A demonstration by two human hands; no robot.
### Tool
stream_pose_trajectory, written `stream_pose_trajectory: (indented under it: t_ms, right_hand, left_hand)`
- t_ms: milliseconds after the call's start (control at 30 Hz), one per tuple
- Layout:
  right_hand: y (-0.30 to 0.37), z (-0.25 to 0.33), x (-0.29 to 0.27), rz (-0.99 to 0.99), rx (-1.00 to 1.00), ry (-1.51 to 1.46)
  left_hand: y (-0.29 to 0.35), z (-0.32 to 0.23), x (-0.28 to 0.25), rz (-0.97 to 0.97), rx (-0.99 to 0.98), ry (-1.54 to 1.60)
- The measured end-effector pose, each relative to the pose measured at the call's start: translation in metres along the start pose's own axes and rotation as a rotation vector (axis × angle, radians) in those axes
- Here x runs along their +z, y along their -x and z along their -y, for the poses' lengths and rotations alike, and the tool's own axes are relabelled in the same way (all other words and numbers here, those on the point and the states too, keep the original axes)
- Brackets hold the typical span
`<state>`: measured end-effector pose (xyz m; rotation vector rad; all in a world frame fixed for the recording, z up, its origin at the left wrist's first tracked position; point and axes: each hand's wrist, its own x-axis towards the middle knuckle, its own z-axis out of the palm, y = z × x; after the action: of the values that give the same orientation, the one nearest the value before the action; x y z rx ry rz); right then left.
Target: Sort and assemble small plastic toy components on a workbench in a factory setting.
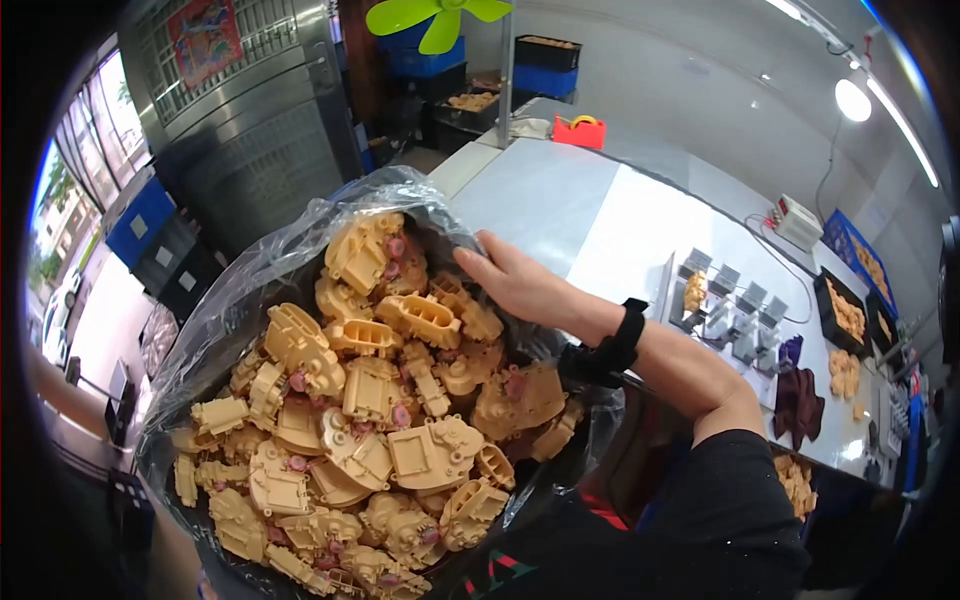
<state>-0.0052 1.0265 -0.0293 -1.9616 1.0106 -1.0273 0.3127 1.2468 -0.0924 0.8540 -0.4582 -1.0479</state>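
Observation:
A large clear plastic bag (270,250) gapes in front of me, full of tan moulded plastic parts (430,455). Small pinkish pieces show among them. My right hand (515,282) holds the bag's rim on its far right side, with the thumb at the edge and the other fingers mostly hidden. A black band circles that wrist. At the left rim of the picture there is bare skin that looks like my left forearm (75,405), beside the bag. My left hand itself cannot be made out.
A white-topped workbench (545,200) runs along the right, bearing a metal fixture (735,310), a red tape dispenser (579,132), dark gloves (797,405) and black bins (840,310) of tan parts. Stacked crates (150,225) stand left, near a metal door (255,140). A green fan (440,20) is above.

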Motion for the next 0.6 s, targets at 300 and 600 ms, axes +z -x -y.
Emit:
stream_pose_trajectory:
  t_ms: [300,600]
  right_hand:
    - [0.012,-0.005,0.004,-0.017,0.100,-0.198]
    - [-0.001,-0.008,0.013,-0.283,0.007,-0.219]
  left_hand:
    - [0.006,-0.010,-0.007,0.036,0.113,0.042]
    - [0.019,-0.045,-0.060,0.155,0.198,0.122]
